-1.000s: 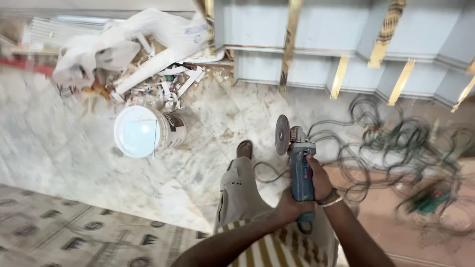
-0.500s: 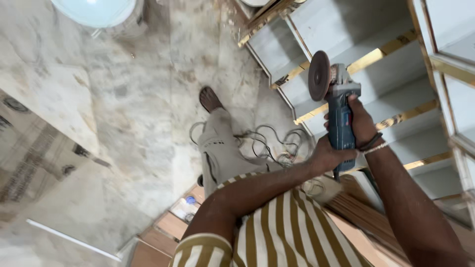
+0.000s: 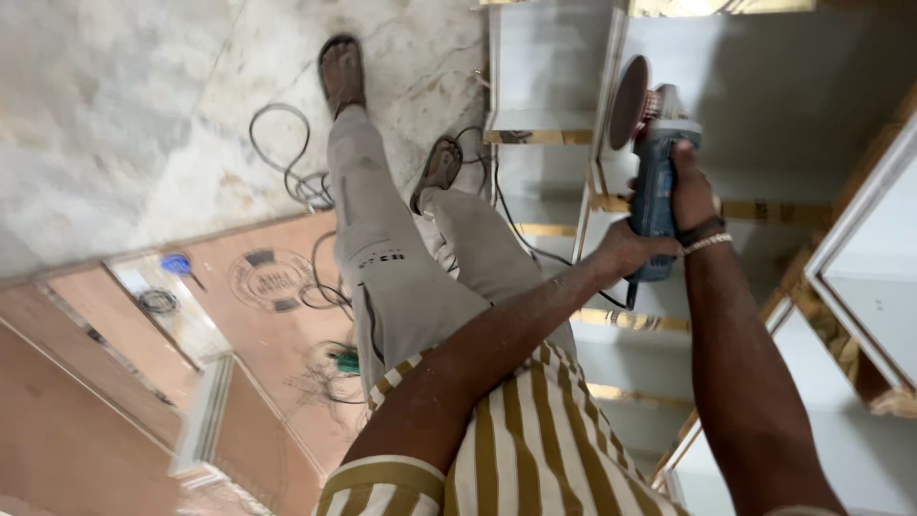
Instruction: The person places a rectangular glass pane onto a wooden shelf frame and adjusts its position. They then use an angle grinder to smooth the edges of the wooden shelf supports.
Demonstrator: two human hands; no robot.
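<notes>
Both hands were closed on a blue angle grinder (image 3: pixel 653 196), held up in front of the white shelving unit (image 3: pixel 764 105) w/ gold edge strips. Right hand (image 3: pixel 690 186) wrapped the upper body near the head; left hand (image 3: pixel 626 250) gripped the rear end where the cord leaves. The disc (image 3: pixel 629 102) faced the shelf panel — apart from it, as far as I could tell. Looked a heavy, rigid tool, prob. front-weighted — best held by body and tail, fingers off the disc. Loose cables (image 3: pixel 296 182) lay on the marble floor (image 3: pixel 115 115) by the feet.
</notes>
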